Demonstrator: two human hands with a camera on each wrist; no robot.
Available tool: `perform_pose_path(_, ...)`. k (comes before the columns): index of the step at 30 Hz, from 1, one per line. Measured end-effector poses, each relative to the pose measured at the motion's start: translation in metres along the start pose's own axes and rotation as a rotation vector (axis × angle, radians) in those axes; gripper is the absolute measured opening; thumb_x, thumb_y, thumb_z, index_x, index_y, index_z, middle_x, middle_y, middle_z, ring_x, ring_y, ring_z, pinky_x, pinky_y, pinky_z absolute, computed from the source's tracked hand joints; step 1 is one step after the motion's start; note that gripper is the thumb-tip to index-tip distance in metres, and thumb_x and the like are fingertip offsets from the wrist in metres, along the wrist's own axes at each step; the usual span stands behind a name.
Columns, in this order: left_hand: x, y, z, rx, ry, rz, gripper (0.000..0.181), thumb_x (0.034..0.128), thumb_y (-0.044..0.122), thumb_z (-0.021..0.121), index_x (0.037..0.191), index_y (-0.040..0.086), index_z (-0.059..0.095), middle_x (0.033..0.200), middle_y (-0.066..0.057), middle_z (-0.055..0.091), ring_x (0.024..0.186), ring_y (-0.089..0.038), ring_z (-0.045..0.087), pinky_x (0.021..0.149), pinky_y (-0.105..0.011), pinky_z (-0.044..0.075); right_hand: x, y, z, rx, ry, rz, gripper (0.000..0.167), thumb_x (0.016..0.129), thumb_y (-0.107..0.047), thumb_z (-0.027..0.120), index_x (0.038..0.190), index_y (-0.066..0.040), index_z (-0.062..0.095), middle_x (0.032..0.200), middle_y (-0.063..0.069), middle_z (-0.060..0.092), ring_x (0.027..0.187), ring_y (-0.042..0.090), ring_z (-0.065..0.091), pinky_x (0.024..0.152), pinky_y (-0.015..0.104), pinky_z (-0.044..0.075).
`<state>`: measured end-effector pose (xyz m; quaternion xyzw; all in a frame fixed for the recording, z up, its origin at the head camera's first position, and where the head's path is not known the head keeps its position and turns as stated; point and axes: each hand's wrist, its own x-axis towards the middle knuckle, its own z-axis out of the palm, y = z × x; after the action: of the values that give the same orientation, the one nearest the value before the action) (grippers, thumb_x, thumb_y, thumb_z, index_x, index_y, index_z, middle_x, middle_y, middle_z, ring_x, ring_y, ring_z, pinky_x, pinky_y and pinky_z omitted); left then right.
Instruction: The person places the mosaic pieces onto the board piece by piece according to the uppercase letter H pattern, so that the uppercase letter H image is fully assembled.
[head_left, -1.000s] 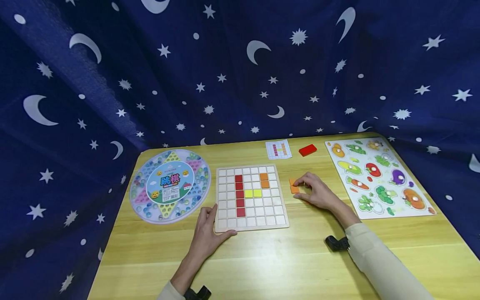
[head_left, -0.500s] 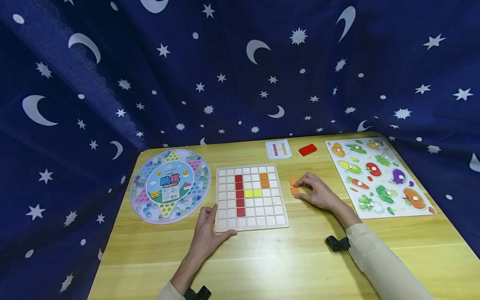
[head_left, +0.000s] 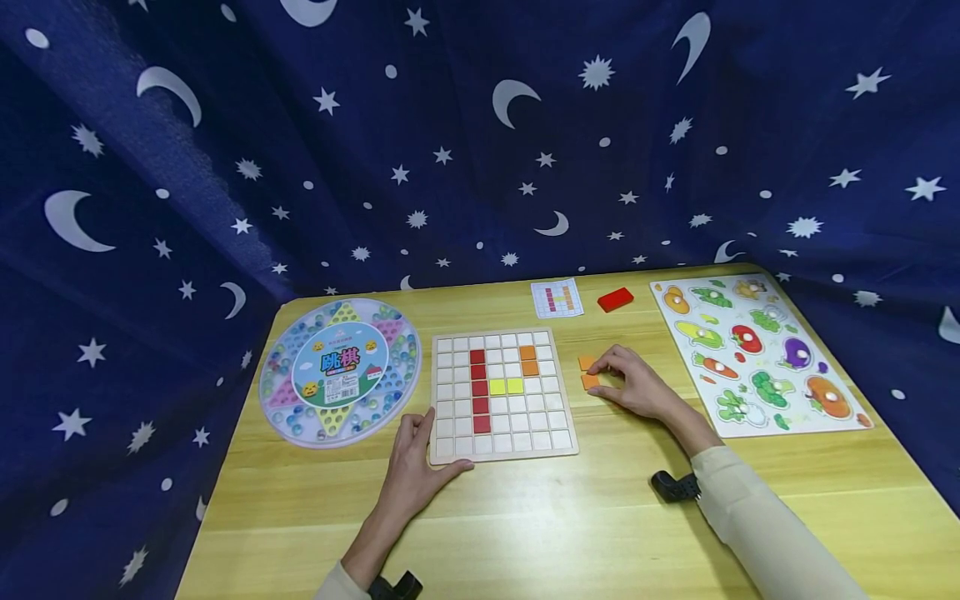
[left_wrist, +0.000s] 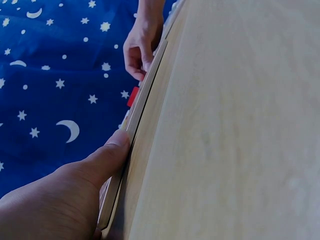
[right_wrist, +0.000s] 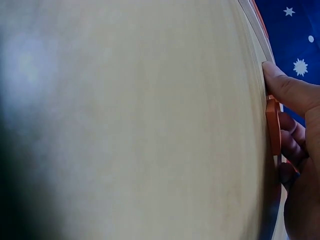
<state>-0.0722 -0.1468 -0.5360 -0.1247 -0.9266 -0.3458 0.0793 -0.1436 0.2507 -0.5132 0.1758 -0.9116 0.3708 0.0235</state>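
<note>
In the head view, a wooden grid board (head_left: 517,421) lies mid-table, holding a column of red tiles (head_left: 481,406), two yellow tiles (head_left: 506,387) and two orange tiles (head_left: 529,360). My left hand (head_left: 414,467) rests at its near-left corner, straight thumb along the near edge and fingers at the left edge. The left wrist view shows that thumb (left_wrist: 107,157) against the board's side. Right of the board, my right hand (head_left: 636,383) has thumb and fingers at the nearer of two loose orange tiles (head_left: 589,382), pinching it; the farther orange tile (head_left: 585,363) lies behind it.
A pattern card (head_left: 557,299) and a red block (head_left: 615,300) lie behind the board. A round Chinese checkers set (head_left: 341,371) sits at left, a vegetable puzzle board (head_left: 757,358) at right. A starry curtain (head_left: 480,167) closes off the back.
The nearer loose orange tile has slid very slightly toward me, widening the gap from the other one. The left hand and the board stay where they were.
</note>
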Motion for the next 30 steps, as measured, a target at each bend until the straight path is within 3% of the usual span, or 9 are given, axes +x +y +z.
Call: perform_pose_path(30, 0.0003, 0.0004, -0.0003, -0.006, -0.009, -0.014, 0.106, 0.0635, 0.052, 0.088, 0.145, 0.000, 0.045, 0.110, -0.008, 0.045, 0.093, -0.014, 0.042, 0.079, -0.032, 0.043, 0.0014, -0.0023, -0.0006, -0.013, -0.003, 0.042, 0.025, 0.079, -0.017, 0.082, 0.099, -0.010, 0.069, 0.098, 0.004, 0.061, 0.087, 0.016, 0.049, 0.079, 0.025, 0.038)
